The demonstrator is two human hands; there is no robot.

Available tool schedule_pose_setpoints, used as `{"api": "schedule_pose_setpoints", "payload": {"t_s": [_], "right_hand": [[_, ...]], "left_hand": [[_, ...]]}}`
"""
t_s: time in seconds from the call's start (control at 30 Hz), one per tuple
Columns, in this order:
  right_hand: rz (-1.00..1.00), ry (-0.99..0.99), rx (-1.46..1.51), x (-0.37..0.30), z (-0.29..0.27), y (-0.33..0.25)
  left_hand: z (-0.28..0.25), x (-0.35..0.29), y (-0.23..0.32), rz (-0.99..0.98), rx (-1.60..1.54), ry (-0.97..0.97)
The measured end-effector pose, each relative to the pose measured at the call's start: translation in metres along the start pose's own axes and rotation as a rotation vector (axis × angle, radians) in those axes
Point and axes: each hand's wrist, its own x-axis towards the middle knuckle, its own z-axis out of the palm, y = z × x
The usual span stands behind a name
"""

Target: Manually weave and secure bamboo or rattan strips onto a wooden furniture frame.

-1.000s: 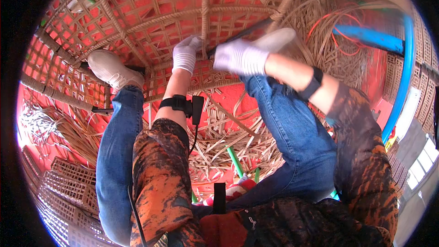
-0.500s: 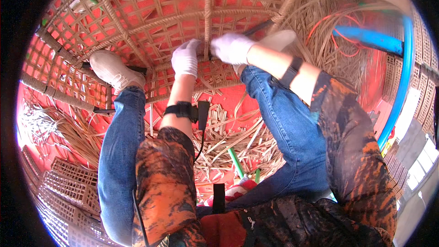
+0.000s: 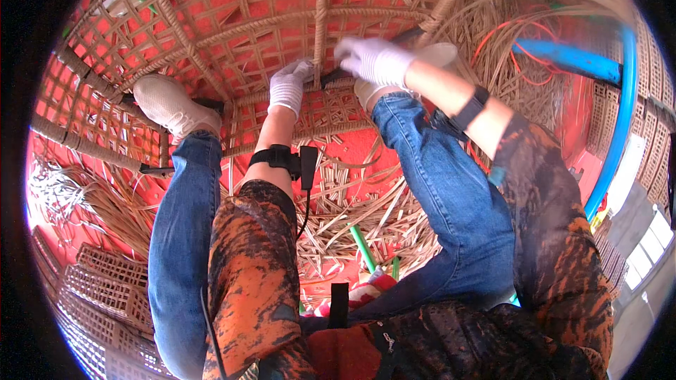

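A woven rattan frame (image 3: 239,32), with an open lattice and wrapped ribs, leans in front of me. My left hand (image 3: 289,86), in a pale glove, is closed at the lattice just left of the wrapped middle rib (image 3: 322,14); what its fingertips pinch is too small to tell. On the other side of that rib, my right hand (image 3: 377,62), also gloved, is raised with curled fingers, slightly blurred. Anything thin between those fingers cannot be made out. A dark bar (image 3: 338,77) of the frame passes below the right hand.
Cut strips (image 3: 373,229) litter the red floor between my legs, beside a green stick (image 3: 362,248). A bundle of long strands (image 3: 510,35) lies at the right near a blue metal tube (image 3: 623,127). Woven panels (image 3: 116,285) are stacked at the lower left. My shoes touch the frame.
My right hand has moved right and slightly up, away from the middle rib. The left hand has shifted slightly right, staying at the lattice.
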Motion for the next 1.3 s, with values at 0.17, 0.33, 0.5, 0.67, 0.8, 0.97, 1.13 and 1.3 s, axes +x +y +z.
{"api": "schedule_pose_setpoints", "payload": {"t_s": [0.17, 0.33, 0.5, 0.67, 0.8, 0.97, 1.13, 1.3], "right_hand": [[0.189, -0.326, 0.346, 0.042, 0.0, -0.025], [-0.052, -0.119, -0.236, 0.045, 0.013, -0.011], [0.251, -0.396, -0.21, -0.017, 0.028, -0.049], [-0.194, -0.746, -0.296, -0.05, 0.019, -0.131], [-0.308, -0.718, 0.105, -0.043, -0.008, -0.108], [-0.016, 0.019, -0.1, 0.003, -0.003, -0.003], [0.158, -0.311, 0.634, 0.04, 0.019, -0.011], [0.173, -0.329, 0.128, 0.048, 0.022, -0.007]], "left_hand": [[-0.013, 0.03, -0.002, -0.113, 0.432, 0.066], [-0.01, 0.038, -0.006, -0.239, 0.518, 0.123], [0.006, -0.027, 0.009, 0.078, 0.119, 0.213], [0.019, -0.04, 0.01, 0.411, 0.873, 0.274], [-0.001, -0.016, 0.006, 0.269, 0.732, 0.17], [-0.009, 0.002, -0.004, 0.028, 0.125, -0.049], [-0.026, 0.024, -0.008, -0.091, 0.317, 0.035], [0.019, 0.018, 0.024, -0.538, 0.585, 0.092]]}}
